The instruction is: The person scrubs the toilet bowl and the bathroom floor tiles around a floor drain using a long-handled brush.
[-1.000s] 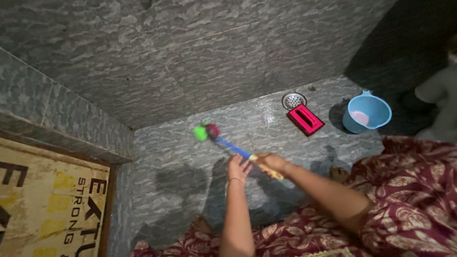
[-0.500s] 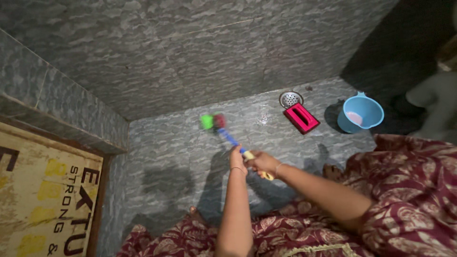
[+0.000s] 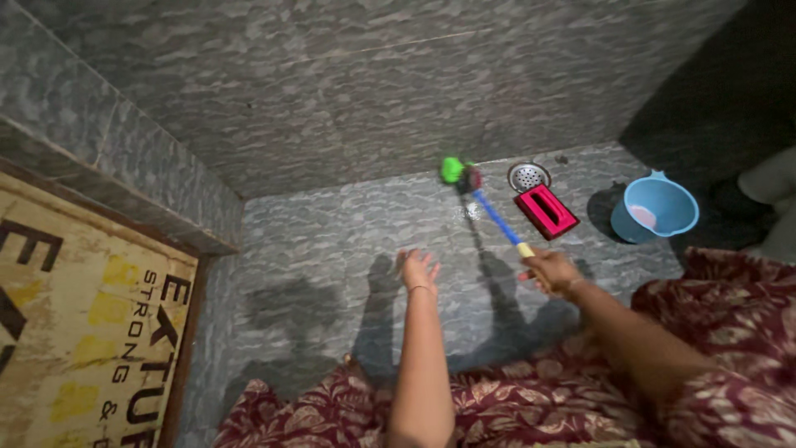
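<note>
Red block (image 3: 546,211) beside drain (image 3: 528,176)

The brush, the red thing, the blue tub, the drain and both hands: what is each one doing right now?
Long-handled brush: held at the handle end, head down on the floor by the wall.
Red hand brush: lying on the floor.
Blue tub: upright.
Drain: covered.
Left hand: open, empty.
Right hand: gripping the handle.

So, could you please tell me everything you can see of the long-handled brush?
The long-handled brush has a slim blue shaft, a yellow grip end and a head that looks green and dark red, blurred here. It looks like plastic. It slants from the right hand, which grips the yellow end, up and away to the head, which sits at the foot of the grey tiled wall, close to the round metal drain. The left hand is off it, open.
</note>
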